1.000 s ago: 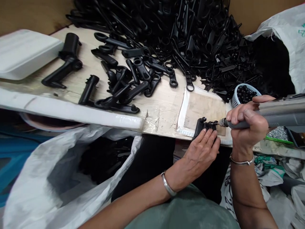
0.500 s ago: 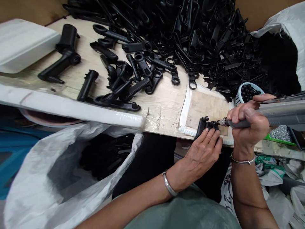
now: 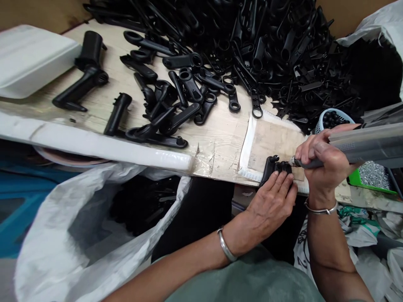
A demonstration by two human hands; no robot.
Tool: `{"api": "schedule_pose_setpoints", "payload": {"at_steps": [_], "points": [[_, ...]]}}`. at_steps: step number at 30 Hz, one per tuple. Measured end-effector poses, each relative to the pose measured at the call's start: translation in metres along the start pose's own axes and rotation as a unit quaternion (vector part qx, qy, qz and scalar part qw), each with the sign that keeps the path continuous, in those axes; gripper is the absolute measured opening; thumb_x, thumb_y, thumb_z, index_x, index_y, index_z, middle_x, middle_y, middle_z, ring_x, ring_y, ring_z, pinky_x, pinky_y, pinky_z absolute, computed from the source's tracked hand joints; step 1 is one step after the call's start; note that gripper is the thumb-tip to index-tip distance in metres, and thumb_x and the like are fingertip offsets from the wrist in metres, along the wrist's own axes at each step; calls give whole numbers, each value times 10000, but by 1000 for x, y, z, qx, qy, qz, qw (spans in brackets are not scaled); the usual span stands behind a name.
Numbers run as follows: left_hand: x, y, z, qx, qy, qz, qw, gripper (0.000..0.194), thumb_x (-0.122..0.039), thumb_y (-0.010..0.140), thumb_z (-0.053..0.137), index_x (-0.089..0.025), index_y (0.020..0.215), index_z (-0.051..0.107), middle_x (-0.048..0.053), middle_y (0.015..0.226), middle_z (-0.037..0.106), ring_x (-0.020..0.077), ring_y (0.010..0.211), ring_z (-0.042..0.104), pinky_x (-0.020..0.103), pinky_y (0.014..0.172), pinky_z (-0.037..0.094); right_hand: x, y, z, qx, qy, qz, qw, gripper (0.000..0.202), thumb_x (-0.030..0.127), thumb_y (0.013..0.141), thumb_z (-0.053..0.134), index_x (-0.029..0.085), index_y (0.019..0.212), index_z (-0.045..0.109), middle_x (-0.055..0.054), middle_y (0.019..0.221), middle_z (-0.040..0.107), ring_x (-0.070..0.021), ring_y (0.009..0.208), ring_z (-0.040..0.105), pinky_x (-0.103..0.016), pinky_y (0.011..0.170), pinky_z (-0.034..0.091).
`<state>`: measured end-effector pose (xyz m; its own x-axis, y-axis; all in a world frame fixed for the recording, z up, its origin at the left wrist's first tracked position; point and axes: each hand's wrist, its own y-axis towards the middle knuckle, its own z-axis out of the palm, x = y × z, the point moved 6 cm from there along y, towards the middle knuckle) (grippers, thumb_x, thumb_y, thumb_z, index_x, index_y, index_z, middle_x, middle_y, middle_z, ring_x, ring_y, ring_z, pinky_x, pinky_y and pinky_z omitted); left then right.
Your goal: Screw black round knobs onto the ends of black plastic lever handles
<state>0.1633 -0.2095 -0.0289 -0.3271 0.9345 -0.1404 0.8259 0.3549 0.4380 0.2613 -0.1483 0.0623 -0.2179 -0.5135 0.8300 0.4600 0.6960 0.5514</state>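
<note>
My left hand [image 3: 269, 207] presses its fingers over a black plastic part [image 3: 268, 170] and holds it down near the table's front edge. That part lies on a worn beige pad [image 3: 270, 136] with a white border. A grey electric screwdriver [image 3: 371, 147] is gripped in my right hand [image 3: 327, 161], lying nearly level and pointing left. Its metal tip meets the right side of the black part; the exact contact point is too small to make out.
Black plastic parts [image 3: 189, 84] lie loose, with a large heap [image 3: 267, 42] behind. A blue basket [image 3: 319, 123] holds black balls; a green tray [image 3: 354, 178] holds screws. A white sack [image 3: 47, 247] hangs below the table edge. A white box [image 3: 34, 58] stands at left.
My right hand and the screwdriver have shifted slightly left, bringing the tip closer to the black part. My left hand stays on the part. The whole view has shifted a little.
</note>
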Motion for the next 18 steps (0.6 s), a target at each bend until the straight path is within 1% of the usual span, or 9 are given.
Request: {"api": "schedule_pose_setpoints", "payload": {"at_steps": [3, 6, 9, 12, 14, 16, 18], "points": [[1, 1, -1, -1, 3, 2, 1000, 424, -239, 986, 487, -71, 1374, 522, 166, 1444, 536, 288, 1376, 473, 430, 1191, 347, -6, 0, 0, 48, 13, -3, 999, 115, 257, 767, 630, 275, 739, 519, 79, 505, 427, -108, 338, 373, -282, 350, 381], [1, 1, 0, -3, 1, 5, 1000, 439, -234, 980, 499, -70, 1387, 510, 175, 1450, 526, 293, 1381, 466, 437, 1193, 342, -13, 1, 2, 85, 28, 16, 996, 162, 341, 746, 656, 280, 703, 511, 69, 499, 414, -123, 317, 354, -303, 310, 350], [1, 0, 3, -5, -1, 7, 1000, 437, -243, 979, 513, -76, 1383, 514, 183, 1455, 518, 294, 1380, 467, 443, 1191, 345, -20, 2, -1, 81, 25, 40, 996, 200, 388, 719, 669, 286, 680, 501, 70, 483, 388, -128, 310, 324, -311, 291, 329], [2, 1, 4, -9, -2, 4, 1000, 422, -268, 996, 493, -92, 1379, 518, 170, 1451, 526, 287, 1370, 482, 443, 1180, 364, -27, 2, -4, 94, 18, 64, 993, 248, 429, 708, 690, 282, 661, 496, 75, 449, 392, -132, 312, 343, -311, 307, 347], [3, 2, 3, -14, -2, -2, 1000, 400, -273, 1011, 467, -92, 1361, 533, 162, 1437, 544, 279, 1357, 499, 438, 1176, 370, -27, 4, -4, 100, 21, 66, 993, 215, 400, 699, 720, 283, 701, 539, 84, 444, 424, -131, 319, 376, -302, 332, 371], [4, 3, 1, -20, -4, -8, 1000, 387, -273, 1021, 448, -93, 1351, 540, 153, 1427, 557, 269, 1343, 516, 434, 1174, 374, -22, 5, -5, 81, 22, 65, 994, 189, 317, 687, 741, 278, 802, 596, 91, 469, 473, -125, 341, 418, -287, 361, 396], [4, 3, -2, -24, -6, -12, 1000, 395, -276, 1027, 439, -96, 1369, 522, 143, 1440, 547, 260, 1347, 512, 428, 1174, 376, -15, 4, -5, 61, 23, 66, 996, 222, 246, 680, 733, 257, 866, 614, 94, 493, 502, -113, 357, 442, -270, 379, 412]]}}
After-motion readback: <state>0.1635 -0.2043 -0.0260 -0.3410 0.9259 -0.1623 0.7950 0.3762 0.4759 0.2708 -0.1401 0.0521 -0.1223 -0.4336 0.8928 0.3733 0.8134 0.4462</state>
